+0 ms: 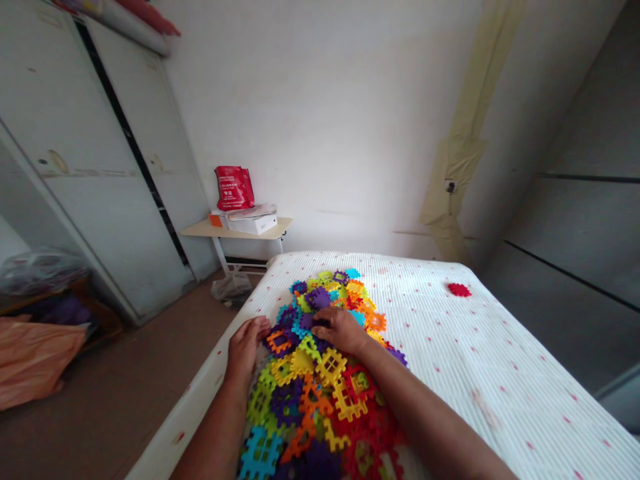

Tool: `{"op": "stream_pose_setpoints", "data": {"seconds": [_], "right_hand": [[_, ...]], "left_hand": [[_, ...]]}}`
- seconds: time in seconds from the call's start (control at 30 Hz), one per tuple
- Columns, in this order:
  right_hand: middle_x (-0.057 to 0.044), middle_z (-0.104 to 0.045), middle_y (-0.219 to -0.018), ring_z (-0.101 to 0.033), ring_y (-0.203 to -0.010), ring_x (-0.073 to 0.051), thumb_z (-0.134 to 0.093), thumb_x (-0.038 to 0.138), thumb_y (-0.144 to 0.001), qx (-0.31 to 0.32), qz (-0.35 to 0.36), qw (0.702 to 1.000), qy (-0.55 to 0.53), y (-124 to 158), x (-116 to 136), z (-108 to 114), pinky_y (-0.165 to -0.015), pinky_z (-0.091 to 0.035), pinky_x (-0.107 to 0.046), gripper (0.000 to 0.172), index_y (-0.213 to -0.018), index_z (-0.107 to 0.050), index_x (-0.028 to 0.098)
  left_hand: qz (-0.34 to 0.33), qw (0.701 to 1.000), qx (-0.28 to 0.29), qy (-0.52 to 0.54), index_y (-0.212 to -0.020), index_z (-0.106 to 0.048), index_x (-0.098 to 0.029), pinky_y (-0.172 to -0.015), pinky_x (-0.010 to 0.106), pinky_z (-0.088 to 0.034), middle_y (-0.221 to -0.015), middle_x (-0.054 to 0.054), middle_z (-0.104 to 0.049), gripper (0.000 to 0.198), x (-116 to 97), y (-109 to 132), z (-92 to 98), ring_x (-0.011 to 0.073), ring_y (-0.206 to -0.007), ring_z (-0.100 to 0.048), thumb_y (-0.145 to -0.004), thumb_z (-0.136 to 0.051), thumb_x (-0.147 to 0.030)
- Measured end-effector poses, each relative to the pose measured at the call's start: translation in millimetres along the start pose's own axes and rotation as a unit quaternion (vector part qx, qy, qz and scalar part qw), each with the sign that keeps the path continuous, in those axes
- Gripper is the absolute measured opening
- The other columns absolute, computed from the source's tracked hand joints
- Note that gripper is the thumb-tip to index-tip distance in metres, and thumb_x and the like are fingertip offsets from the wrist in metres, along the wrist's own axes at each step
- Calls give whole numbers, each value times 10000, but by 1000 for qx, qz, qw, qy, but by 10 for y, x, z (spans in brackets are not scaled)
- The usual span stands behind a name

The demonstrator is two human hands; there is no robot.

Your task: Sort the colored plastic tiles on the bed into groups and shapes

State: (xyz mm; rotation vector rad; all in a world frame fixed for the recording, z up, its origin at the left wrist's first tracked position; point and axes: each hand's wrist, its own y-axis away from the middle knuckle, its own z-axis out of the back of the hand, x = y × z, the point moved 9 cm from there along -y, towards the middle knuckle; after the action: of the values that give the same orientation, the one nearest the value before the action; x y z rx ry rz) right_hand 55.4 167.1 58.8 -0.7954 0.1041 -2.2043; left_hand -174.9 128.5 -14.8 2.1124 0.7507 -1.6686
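A heap of colourful plastic interlocking tiles (320, 373) lies on a white mattress (480, 373) with small red marks. My left hand (246, 347) rests at the left edge of the heap, fingers bent down against the mattress and tiles. My right hand (337, 328) lies on top of the heap, fingers curled onto a dark purple tile (309, 322). Whether either hand actually grips a piece I cannot tell. One red tile (459, 289) lies apart at the far right of the mattress.
A small side table (235, 231) with a white box and a red bag (233, 187) stands by the far wall. Grey wardrobe doors (100, 167) fill the left. An orange plastic bag (35, 357) lies on the brown floor at left.
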Motion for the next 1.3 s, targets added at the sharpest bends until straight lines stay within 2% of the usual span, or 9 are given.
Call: {"op": "stream_pose_setpoints", "data": {"seconds": [0.23,0.33,0.4,0.5,0.6,0.7,0.83,0.97,1.3], "right_hand": [[-54,-682,-991,-622,-908,-182,-595,303,-806,8,45,998,-34,62,166,-21,-820,-463,-275,260,-1030,-664,189],[-58,-684,-980,-625,-910,-173,-559,260,-818,-32,38,997,-61,50,65,152,-824,-471,-273,216,-983,-674,180],[-62,-684,-990,-628,-924,-175,-528,214,-811,-93,0,993,-72,74,-168,402,-841,-472,-287,214,-961,-676,181],[-55,-700,-942,-647,-880,-181,-497,200,-789,-191,-87,974,-87,250,-684,846,-819,-492,-315,214,-897,-682,192],[-55,-710,-868,-662,-813,-181,-510,228,-758,-222,-122,961,-109,505,-1102,1132,-774,-512,-316,219,-893,-676,182],[-44,-712,-795,-663,-739,-175,-497,236,-737,-224,-167,955,-96,750,-1403,1246,-718,-519,-309,233,-876,-677,183],[-40,-711,-761,-662,-711,-174,-490,225,-718,-219,-225,946,-77,929,-1619,1225,-695,-515,-305,228,-833,-681,180],[-23,-712,-748,-663,-719,-172,-512,190,-697,-197,-230,950,-79,921,-1637,1147,-689,-516,-290,217,-828,-685,187],[-32,-704,-879,-646,-764,-164,-615,216,-709,-125,-191,972,-48,664,-1206,744,-719,-506,-268,206,-899,-692,195]], "left_hand": [[7,1000,-3,2,-776,-659,-119,-757,344,-508,-721,57,-690,389,20,-15,7,187,-699,-646,-579,-703,-451],[5,1000,-3,5,-783,-657,-124,-759,348,-508,-726,56,-691,370,24,-16,10,189,-706,-647,-588,-701,-435],[5,1000,-2,9,-783,-655,-125,-764,349,-506,-730,56,-690,364,22,-11,6,189,-710,-647,-590,-701,-430],[5,1000,-1,12,-782,-651,-127,-769,348,-502,-727,53,-687,368,21,-5,-2,187,-709,-643,-589,-699,-437],[9,1000,-5,8,-785,-646,-125,-771,345,-499,-719,53,-684,382,35,-2,3,186,-711,-640,-591,-693,-451],[10,1000,-1,0,-801,-645,-119,-787,343,-495,-734,58,-684,393,51,-3,2,183,-718,-640,-601,-686,-455],[7,1000,1,-4,-814,-643,-118,-799,340,-496,-753,56,-681,386,62,-10,17,175,-719,-640,-615,-678,-447],[7,1000,0,3,-817,-640,-121,-788,336,-505,-764,57,-682,362,70,-18,35,179,-727,-645,-615,-681,-418],[15,1000,-6,15,-793,-644,-126,-782,333,-513,-737,50,-686,304,57,-4,33,178,-722,-652,-598,-695,-353]]}}
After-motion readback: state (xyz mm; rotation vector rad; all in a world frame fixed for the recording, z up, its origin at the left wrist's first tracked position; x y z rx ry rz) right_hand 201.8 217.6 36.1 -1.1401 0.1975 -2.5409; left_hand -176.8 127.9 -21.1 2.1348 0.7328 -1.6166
